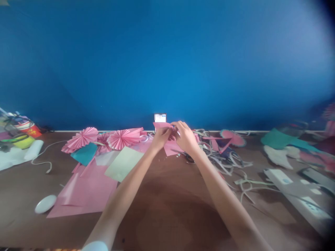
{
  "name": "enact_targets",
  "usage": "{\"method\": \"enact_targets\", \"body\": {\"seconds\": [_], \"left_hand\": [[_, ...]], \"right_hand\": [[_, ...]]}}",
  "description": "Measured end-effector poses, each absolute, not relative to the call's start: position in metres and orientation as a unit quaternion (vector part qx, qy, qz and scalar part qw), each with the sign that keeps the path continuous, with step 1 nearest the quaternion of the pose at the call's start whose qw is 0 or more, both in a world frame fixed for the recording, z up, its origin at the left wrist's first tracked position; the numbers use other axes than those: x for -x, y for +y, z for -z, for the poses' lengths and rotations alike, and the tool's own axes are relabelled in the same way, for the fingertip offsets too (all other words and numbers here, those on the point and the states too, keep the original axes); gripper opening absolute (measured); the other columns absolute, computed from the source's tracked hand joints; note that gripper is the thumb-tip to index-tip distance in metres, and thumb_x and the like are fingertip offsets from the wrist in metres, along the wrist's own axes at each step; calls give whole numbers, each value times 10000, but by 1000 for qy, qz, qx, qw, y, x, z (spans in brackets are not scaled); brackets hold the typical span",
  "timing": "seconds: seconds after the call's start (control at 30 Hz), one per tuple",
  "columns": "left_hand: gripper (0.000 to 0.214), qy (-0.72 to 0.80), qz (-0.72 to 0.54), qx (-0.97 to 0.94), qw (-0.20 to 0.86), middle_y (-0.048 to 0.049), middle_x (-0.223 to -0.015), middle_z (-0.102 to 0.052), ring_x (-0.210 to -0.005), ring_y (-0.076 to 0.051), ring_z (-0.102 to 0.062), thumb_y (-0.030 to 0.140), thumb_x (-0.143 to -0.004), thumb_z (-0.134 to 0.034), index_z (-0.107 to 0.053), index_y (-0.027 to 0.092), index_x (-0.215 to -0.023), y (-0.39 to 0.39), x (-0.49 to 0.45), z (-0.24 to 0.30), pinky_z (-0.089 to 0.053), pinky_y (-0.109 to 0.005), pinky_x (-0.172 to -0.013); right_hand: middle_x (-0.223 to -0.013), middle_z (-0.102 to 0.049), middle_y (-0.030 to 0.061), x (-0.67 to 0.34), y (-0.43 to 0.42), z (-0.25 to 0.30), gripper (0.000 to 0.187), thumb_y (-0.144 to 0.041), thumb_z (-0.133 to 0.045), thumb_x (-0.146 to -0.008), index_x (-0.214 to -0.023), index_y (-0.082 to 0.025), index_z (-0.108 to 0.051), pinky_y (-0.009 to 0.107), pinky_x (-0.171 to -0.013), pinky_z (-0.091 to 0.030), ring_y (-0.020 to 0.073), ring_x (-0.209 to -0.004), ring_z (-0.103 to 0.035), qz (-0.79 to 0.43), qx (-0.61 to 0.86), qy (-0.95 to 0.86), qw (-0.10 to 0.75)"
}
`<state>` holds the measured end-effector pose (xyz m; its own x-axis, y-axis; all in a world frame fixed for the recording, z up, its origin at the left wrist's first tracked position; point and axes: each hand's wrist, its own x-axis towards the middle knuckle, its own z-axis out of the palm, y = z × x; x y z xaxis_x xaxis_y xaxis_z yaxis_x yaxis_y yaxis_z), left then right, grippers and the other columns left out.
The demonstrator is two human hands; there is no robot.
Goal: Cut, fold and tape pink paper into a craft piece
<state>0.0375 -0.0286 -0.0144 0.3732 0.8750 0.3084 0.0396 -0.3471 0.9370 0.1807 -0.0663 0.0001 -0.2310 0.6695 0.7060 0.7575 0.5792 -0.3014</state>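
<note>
Both arms reach forward over the brown table, and the hands meet near its far edge. My left hand has its fingers closed on a small piece of pink paper. Beside it, my right hand is bent inward with its fingertips pinched at the same paper's right side. A tiny white bit shows near the right fingers, too small to name. More pink paper lies on the table just under the hands. Behind them a phone with a lit screen stands against the blue wall.
Pleated pink paper fans, a pale green sheet and large pink sheets lie left. A white computer mouse sits nearby. Tangled white paper strips lie right, before a power strip. A blue wall closes the far side.
</note>
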Motion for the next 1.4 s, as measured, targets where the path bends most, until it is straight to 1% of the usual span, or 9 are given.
{"method": "enact_targets", "body": {"seconds": [0.17, 0.33, 0.47, 0.53, 0.7, 0.83, 1.0, 1.27, 1.4], "left_hand": [[324, 330, -454, -681, 470, -58, -685, -687, -613, -136, -658, 353, -917, -463, -641, 131, -760, -28, -36, 14, -506, -233, -579], [337, 327, -455, -682, 470, -61, -692, -692, -606, -138, -654, 376, -908, -463, -642, 130, -762, -28, -35, 13, -506, -231, -578], [333, 322, -447, -698, 458, -63, -701, -694, -614, -142, -659, 365, -906, -478, -665, 124, -773, -28, -32, 11, -500, -228, -579], [350, 325, -443, -705, 448, -67, -711, -699, -609, -144, -662, 384, -914, -480, -673, 122, -785, -28, -30, 10, -497, -229, -574], [417, 344, -434, -729, 401, -71, -663, -696, -571, -142, -654, 437, -926, -478, -670, 117, -739, -27, -28, 11, -475, -223, -551], [435, 343, -424, -746, 383, -70, -658, -701, -567, -135, -645, 434, -942, -457, -683, 120, -745, -29, -27, 9, -469, -221, -560], [500, 352, -418, -737, 398, -69, -638, -694, -570, -142, -639, 481, -960, -403, -703, 120, -789, -31, -26, 6, -465, -227, -555], [544, 351, -417, -749, 377, -74, -642, -694, -574, -140, -637, 488, -971, -376, -674, 126, -695, -31, -26, 7, -456, -233, -571], [533, 354, -417, -749, 374, -68, -632, -689, -568, -139, -634, 489, -969, -384, -682, 127, -716, -31, -26, 6, -447, -230, -561]], "right_hand": [[-998, -634, 108, -181, -67, -1, 377, -35, -459, -843, -1172, -176, -578, 358, -778, -438, 264, -923, -542, 48, 453, -779, 431], [-983, -637, 100, -181, -66, 0, 382, -29, -467, -833, -1166, -184, -571, 363, -785, -439, 265, -921, -551, 44, 456, -778, 429], [-975, -630, 105, -180, -66, 1, 376, -44, -470, -839, -1174, -187, -562, 373, -786, -441, 269, -916, -550, 45, 456, -773, 440], [-971, -630, 104, -180, -66, 1, 370, -57, -480, -842, -1177, -191, -561, 377, -786, -443, 272, -920, -549, 43, 455, -773, 441], [-992, -632, 108, -178, -67, 1, 377, -29, -472, -817, -1144, -182, -581, 377, -803, -447, 270, -931, -551, 43, 459, -779, 425], [-1021, -632, 113, -176, -68, 1, 387, -20, -463, -816, -1151, -176, -578, 368, -793, -448, 265, -935, -548, 44, 466, -776, 424], [-1041, -629, 115, -176, -69, 2, 390, -25, -469, -822, -1167, -180, -568, 363, -788, -448, 265, -951, -547, 46, 464, -775, 425], [-1027, -629, 115, -175, -68, 3, 432, 1, -440, -802, -1172, -182, -567, 363, -777, -443, 270, -954, -542, 50, 465, -780, 417], [-1008, -633, 109, -174, -68, 3, 426, 1, -442, -802, -1157, -191, -576, 365, -772, -441, 267, -926, -543, 51, 464, -779, 418]]}}
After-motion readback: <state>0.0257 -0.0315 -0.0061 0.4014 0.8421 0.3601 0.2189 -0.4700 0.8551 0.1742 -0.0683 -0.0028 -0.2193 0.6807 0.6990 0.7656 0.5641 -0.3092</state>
